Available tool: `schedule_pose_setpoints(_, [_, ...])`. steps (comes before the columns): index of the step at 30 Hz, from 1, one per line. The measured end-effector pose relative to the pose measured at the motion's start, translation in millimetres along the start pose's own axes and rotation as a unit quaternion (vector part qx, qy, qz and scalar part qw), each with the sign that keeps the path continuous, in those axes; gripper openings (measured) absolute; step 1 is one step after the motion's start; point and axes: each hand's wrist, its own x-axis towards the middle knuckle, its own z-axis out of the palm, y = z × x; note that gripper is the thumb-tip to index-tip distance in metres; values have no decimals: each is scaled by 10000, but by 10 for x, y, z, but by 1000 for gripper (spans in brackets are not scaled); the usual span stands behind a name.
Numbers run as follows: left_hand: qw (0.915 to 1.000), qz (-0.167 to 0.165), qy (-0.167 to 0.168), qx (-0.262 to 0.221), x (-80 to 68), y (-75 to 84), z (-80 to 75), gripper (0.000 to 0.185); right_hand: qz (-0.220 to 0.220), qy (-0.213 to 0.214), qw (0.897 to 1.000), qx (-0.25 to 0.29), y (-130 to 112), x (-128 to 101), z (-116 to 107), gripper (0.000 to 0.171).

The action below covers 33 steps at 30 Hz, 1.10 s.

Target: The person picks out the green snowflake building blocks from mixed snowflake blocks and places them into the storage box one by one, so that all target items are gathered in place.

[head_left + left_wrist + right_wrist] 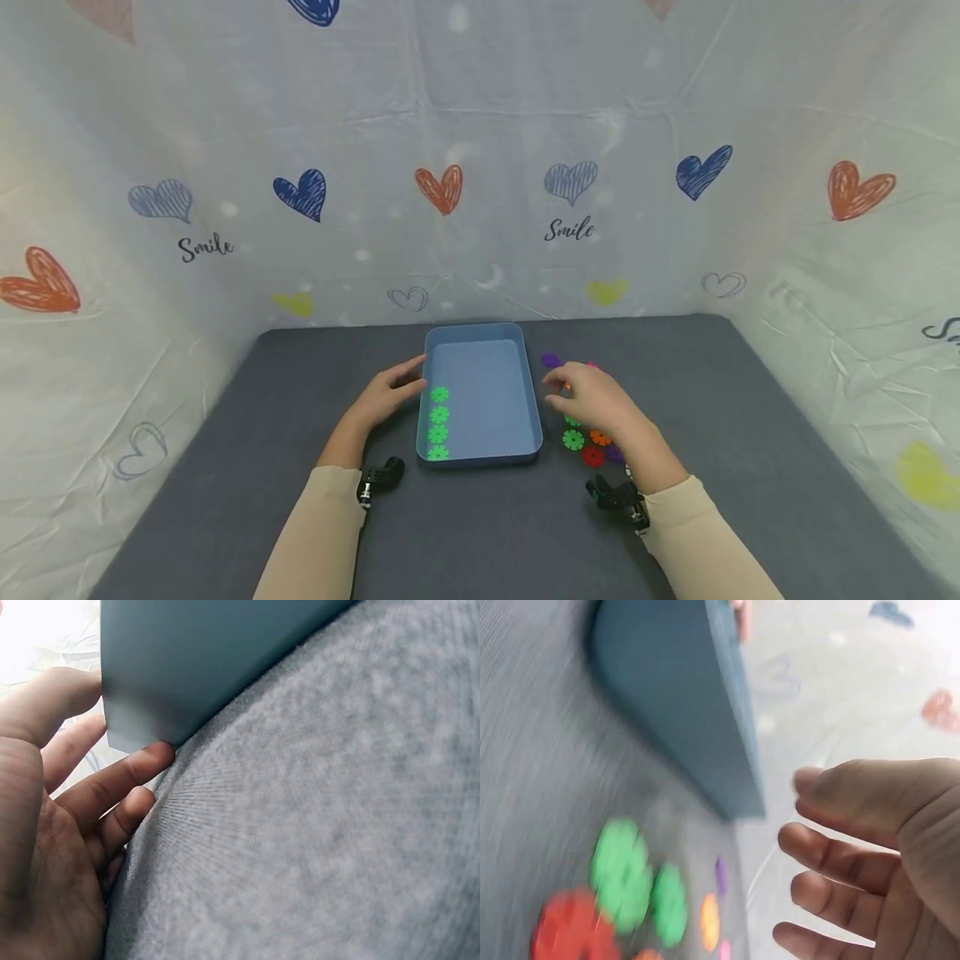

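Grey felt table (300,517) carried shallow rectangular blue plastic tray (480,337), four green snowflake discs (438,423) along its left edge; left hand (390,393) touched tray relaxed, right hand (588,398) hovered unclenched, holding nothing.

Left hand (45,847) fingers (112,784) touching blue tray (195,660) wall

A dark grey, felt-like table (750,433) fills the lower part of the head view, its far edge meeting a white sheet (480,108) that hangs behind it and wraps round both sides like the walls of a booth. The sheet is creased and wrinkled, printed with scribbled hearts in navy (302,193), orange-red (440,187), pale blue-grey (571,180) and yellow (607,291), along with outline hearts and the handwritten word "Smile" (569,230). The light is soft and even, casting only faint shadows on the table.
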Motion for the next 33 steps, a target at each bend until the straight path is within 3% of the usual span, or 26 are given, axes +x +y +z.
schedule_pose_setpoints(5, [10000,13,-5,-42,7,25,-7,59,498,-455,9977,78,293,-107,12,28])
schedule_pose_setpoints(8, [10000,26,-22,-62,1,37,-15,60,505,-649,9966,74,398,-149,49,30])
schedule_pose_setpoints(15, [10000,32,51,38,9,8,-34,61,318,-566,9978,-151,481,-127,87,25])
schedule_pose_setpoints(21, [10000,48,-16,-66,-1,2,-35,61,442,-573,9973,-150,524,-114,107,23])
schedule_pose_setpoints(27, [9999,45,-31,-92,-3,-2,-17,60,400,-392,9972,-502,571,-115,122,19])
schedule_pose_setpoints(33, [9999,20,-40,-126,-6,4,-13,61,457,-175,9975,-515,523,-86,62,25])
